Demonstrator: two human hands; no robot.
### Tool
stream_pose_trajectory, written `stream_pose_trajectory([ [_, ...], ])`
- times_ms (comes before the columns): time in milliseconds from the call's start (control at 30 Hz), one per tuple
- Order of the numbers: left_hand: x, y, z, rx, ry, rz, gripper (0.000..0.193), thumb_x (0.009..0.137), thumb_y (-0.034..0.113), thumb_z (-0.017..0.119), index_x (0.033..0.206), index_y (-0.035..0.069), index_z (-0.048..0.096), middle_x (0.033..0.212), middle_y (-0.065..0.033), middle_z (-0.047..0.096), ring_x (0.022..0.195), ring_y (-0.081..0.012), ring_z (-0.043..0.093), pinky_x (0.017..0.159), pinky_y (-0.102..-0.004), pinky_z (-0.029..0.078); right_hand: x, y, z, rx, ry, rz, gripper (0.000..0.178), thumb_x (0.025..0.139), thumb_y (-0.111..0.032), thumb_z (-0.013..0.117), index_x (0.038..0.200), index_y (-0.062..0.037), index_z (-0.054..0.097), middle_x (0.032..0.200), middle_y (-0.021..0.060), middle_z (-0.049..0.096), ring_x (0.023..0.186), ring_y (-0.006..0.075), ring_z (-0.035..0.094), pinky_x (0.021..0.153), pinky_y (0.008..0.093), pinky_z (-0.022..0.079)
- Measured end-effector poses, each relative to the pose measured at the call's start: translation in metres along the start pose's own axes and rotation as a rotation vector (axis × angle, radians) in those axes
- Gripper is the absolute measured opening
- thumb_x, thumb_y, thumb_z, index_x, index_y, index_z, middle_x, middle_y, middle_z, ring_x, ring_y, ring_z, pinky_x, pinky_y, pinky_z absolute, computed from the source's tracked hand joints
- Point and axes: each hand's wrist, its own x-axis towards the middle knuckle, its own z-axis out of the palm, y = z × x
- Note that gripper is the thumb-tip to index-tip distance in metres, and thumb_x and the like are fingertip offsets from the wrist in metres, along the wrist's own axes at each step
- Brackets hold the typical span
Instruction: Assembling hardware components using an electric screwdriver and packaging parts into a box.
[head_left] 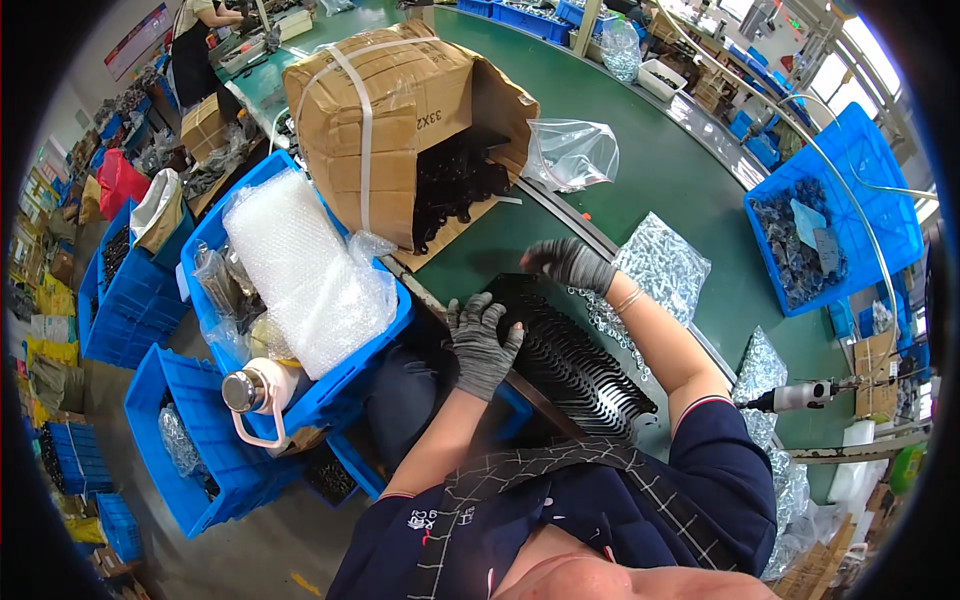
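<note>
A long row of black, curved metal brackets, set close behind one another, lies on the green table in front of me. My left hand, in a grey striped glove with bare fingertips, rests at the row's left side with its fingers spread. Above the far end of the row, my right hand in a matching glove has its fingers bent and together; whatever they hold, if anything, is hidden. Small shiny metal rings lie beside the row, below my right wrist. A torn cardboard box holds more black parts.
To the left, a blue crate carries bubble wrap and a white flask. A clear bag of screws lies right of my forearm. A blue bin stands farther right, near a power driver. Another person works far left.
</note>
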Motion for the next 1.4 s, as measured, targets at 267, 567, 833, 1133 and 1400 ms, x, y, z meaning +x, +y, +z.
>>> stream_pose_trajectory([
  [267, 0.003, -0.001, 0.000, 0.049, -0.032, -0.139, 0.055, 0.077, 0.037, 0.067, 0.124, 0.008, 0.056, 0.126, -0.0162, 0.052, 0.116, -0.0363, 0.047, 0.104, -0.0496, 0.031, 0.033, -0.021, 0.015, -0.204, -0.327, 0.262, 0.019, 0.082, -0.014, 0.063, 0.098, -0.0106, 0.071, 0.095, 0.0077, 0.072, 0.082, 0.0166, 0.065, 0.078, 0.0307, 0.052],
  [567, 0.006, 0.004, 0.005, 0.061, -0.153, -0.132, 0.057, 0.079, 0.040, 0.065, 0.125, 0.007, 0.055, 0.128, -0.0162, 0.052, 0.117, -0.0351, 0.047, 0.104, -0.0492, 0.031, 0.169, 0.035, 0.067, -1.293, 0.591, -0.342, 0.034, 0.085, -0.025, 0.054, 0.116, -0.0145, 0.062, 0.106, 0.0113, 0.067, 0.100, 0.0278, 0.065, 0.081, 0.0382, 0.052],
  [833, 0.002, -0.002, 0.003, 0.038, -0.045, -0.096, 0.056, 0.076, 0.037, 0.068, 0.122, 0.007, 0.056, 0.131, -0.0173, 0.049, 0.117, -0.0365, 0.047, 0.101, -0.0501, 0.034, 0.104, 0.013, 0.021, -0.790, 0.281, -0.003, 0.030, 0.090, -0.020, 0.058, 0.117, -0.0078, 0.063, 0.099, 0.0103, 0.067, 0.086, 0.0271, 0.065, 0.079, 0.0379, 0.051],
  [1133, 0.005, -0.001, 0.001, 0.029, 0.038, -0.100, 0.051, 0.074, 0.035, 0.072, 0.114, 0.006, 0.059, 0.134, -0.0209, 0.046, 0.115, -0.0389, 0.048, 0.099, -0.0511, 0.037, 0.050, -0.020, -0.005, 0.312, 0.071, 0.525, 0.021, 0.093, -0.020, 0.061, 0.109, -0.0073, 0.067, 0.080, -0.0010, 0.062, 0.070, 0.0057, 0.059, 0.055, 0.0227, 0.048],
  [1400, -0.003, -0.006, 0.009, -0.028, -0.005, -0.099, 0.049, 0.071, 0.031, 0.076, 0.109, 0.006, 0.059, 0.143, -0.0239, 0.037, 0.116, -0.0422, 0.048, 0.099, -0.0499, 0.038, 0.073, -0.047, -0.022, -0.789, -0.148, -0.019, 0.023, 0.086, -0.021, 0.060, 0.102, -0.0057, 0.066, 0.081, 0.0137, 0.067, 0.068, 0.0276, 0.065, 0.058, 0.0385, 0.051],
])
